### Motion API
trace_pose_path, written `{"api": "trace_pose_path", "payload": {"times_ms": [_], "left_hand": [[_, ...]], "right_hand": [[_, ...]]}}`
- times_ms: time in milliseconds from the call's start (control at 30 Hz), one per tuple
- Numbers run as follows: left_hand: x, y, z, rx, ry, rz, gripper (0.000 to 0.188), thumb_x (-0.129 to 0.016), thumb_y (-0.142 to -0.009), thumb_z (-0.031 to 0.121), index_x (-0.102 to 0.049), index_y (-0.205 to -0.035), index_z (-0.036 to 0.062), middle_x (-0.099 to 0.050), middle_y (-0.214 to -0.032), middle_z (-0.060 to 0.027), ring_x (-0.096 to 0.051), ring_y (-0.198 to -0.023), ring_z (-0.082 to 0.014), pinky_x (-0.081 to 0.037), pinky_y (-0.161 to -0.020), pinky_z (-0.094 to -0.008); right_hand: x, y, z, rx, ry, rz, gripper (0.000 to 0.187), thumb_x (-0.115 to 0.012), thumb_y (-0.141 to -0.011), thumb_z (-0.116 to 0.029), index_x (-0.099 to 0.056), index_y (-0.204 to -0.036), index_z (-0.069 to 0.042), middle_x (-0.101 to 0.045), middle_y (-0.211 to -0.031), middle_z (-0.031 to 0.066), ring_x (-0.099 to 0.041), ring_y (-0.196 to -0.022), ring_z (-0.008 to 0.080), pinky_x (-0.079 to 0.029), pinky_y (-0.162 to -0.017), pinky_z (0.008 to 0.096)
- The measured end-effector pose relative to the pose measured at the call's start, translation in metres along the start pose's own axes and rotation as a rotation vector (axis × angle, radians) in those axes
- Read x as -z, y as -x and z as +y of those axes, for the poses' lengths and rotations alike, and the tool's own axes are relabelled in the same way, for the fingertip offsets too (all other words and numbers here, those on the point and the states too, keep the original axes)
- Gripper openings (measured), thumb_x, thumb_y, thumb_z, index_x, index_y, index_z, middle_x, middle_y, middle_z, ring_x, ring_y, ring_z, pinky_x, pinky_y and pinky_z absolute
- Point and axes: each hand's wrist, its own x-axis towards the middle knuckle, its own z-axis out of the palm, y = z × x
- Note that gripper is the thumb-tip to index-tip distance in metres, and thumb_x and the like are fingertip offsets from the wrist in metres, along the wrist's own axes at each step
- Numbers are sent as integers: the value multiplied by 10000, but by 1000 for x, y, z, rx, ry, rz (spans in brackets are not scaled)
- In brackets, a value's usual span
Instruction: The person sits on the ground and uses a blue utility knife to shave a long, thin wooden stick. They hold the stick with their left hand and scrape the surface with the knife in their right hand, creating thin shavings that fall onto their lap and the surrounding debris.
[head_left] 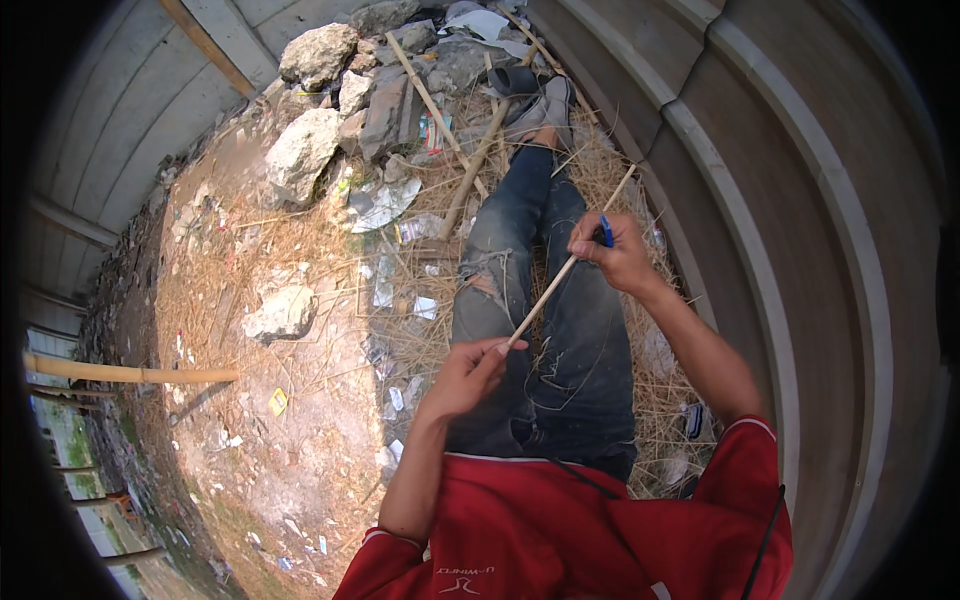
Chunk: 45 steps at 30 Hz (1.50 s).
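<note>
A thin pale wooden stick (548,296) slants over my outstretched legs in dark, torn jeans (590,340). My left hand (468,380) pinches its near end between thumb and fingers, above the left thigh. Farther up, my right hand (625,258) is closed around a small blue tool (606,231), with its fingers and thumb against the stick. Most of the tool is hidden in the fist, so I cannot make out its exact kind. The stick's far end sticks out past the right hand, toward the corrugated wall.
Corrugated metal sheeting (745,200) rises close on my right. Rocks (304,155) and loose poles (478,165) lie near my shoes (553,105). Straw and litter cover the ground, with one stone (281,314) on the left. A bamboo pole (130,371) juts in from the left.
</note>
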Motion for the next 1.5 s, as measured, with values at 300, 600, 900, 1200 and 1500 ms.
{"api": "trace_pose_path", "payload": {"times_ms": [300, 600, 900, 1200, 1500], "left_hand": [[36, 8, -32, 238, 254, -90, 415, -516, -1095, 294, -661, -1235, -70, -361, -656, 53, -311, -468, -40, -248, -430, -217], [47, 10, -23, 88, 212, -1, 444, -504, -1100, 331, -655, -1205, -73, -378, -643, 47, -319, -455, -39, -244, -415, -209], [46, 4, -11, 37, 176, -26, 453, -434, -1130, 314, -652, -1235, -68, -410, -651, 49, -363, -492, -30, -286, -438, -193], [42, 7, -8, 51, 16, -22, 432, -481, -1111, 322, -668, -1220, -52, -502, -638, 25, -393, -462, -41, -293, -424, -203], [22, 5, -2, -155, -390, 153, 332, -642, -1038, 179, -674, -1305, -16, -673, -750, -35, -574, -601, -42, -435, -536, -213]], "right_hand": [[42, -18, -12, 58, -615, 203, 189, -714, -975, -173, -586, -895, -59, -697, -827, 96, -476, -457, 59, -381, -491, 241], [69, -27, -51, 58, 153, 721, 268, -802, -931, -262, -714, -881, -13, -759, -985, 117, -588, -612, 74, -471, -605, 241], [12, -22, -32, -121, 22, 464, 390, -761, -947, -198, -680, -1246, 39, -761, -1052, 128, -686, -975, 129, -511, -913, 270], [-6, -27, -35, -376, -133, 250, 343, -753, -963, -332, -703, -1043, -2, -759, -840, 111, -521, -529, 41, -340, -455, 232], [1, -20, -24, -345, -205, 469, 310, -754, -956, -296, -683, -957, 5, -728, -761, 134, -556, -499, 61, -334, -426, 231]]}}
